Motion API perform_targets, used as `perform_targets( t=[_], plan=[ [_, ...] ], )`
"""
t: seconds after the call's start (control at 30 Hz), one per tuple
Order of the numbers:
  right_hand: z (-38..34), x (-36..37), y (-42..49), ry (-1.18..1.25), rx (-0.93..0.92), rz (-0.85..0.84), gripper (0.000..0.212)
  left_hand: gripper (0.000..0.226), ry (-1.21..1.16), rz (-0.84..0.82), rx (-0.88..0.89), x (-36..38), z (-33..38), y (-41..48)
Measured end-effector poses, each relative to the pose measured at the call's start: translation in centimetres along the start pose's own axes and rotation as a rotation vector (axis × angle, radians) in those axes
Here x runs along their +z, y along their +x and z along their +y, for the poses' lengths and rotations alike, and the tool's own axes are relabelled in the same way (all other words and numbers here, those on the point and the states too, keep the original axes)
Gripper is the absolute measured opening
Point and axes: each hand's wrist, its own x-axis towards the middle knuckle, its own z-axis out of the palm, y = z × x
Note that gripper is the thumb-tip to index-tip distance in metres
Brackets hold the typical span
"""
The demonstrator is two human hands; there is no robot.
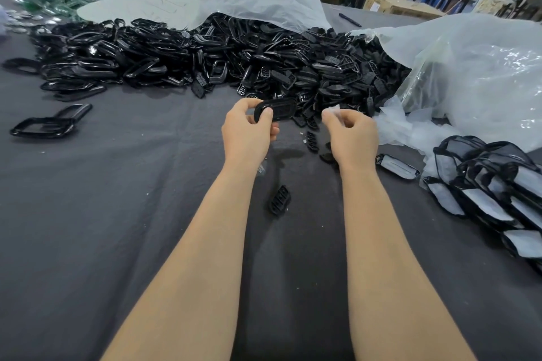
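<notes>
Both hands are up over the grey-clothed desk (117, 214). The left hand (249, 129) grips a black oval shell (280, 108), thumb across its near end and fingers curled underneath, so that end is covered. The shell's far edge blends into the black heap of parts (205, 56) right behind the hands, and its outline there is hard to follow.

The right hand (352, 132), just beside the shell but apart from it, pinches a scrap of pale film (332, 111). Only a crumpled tip shows above the curled fingers, and I cannot tell how much more is tucked inside.

Between the forearms lies one small ribbed part (280, 201). A few more peek out behind the right wrist, partly hidden. Off to the right of the right hand, a stack of film-covered shells (492, 182) runs out of frame. Beyond it a clear plastic bag (484, 73) slumps, its contents lost in glare.
</notes>
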Motion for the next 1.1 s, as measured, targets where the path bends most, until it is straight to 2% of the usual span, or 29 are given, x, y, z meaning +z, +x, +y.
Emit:
perform_targets(
  t=[0.07,0.17,0.43,0.67,0.83,1.0,1.1],
  plan=[
    [0.0,0.0,0.0,0.108,0.036,0.002,0.031,0.012,-0.006,-0.001,-0.002,0.0,0.0,0.0],
    [-0.2,-0.1,0.2,0.237,0.123,-0.004,0.008,0.012,-0.011,0.003,0.000,0.0,0.1,-0.1],
    [-0.4,0.0,0.3,0.399,0.142,-0.026,0.015,0.012,-0.005,0.007,-0.005,0.1,0.1,-0.2],
    [0.2,-0.1,0.7,0.358,0.077,0.124,0.013,0.012,-0.009,0.003,-0.001,0.1,0.0,-0.2],
    [-1.4,-0.4,0.1,0.750,0.148,0.013,0.016,0.012,-0.007,0.001,-0.001,0.1,0.0,-0.1],
    [-2.0,0.1,-0.6,0.526,-0.056,-0.038,0.016,0.013,0.012,0.000,0.017,0.1,0.0,-0.1],
    [-2.0,0.2,-0.7,0.479,-0.108,-0.047,0.015,0.016,-0.003,-0.002,0.038,0.1,-0.1,0.0]
  ],
)
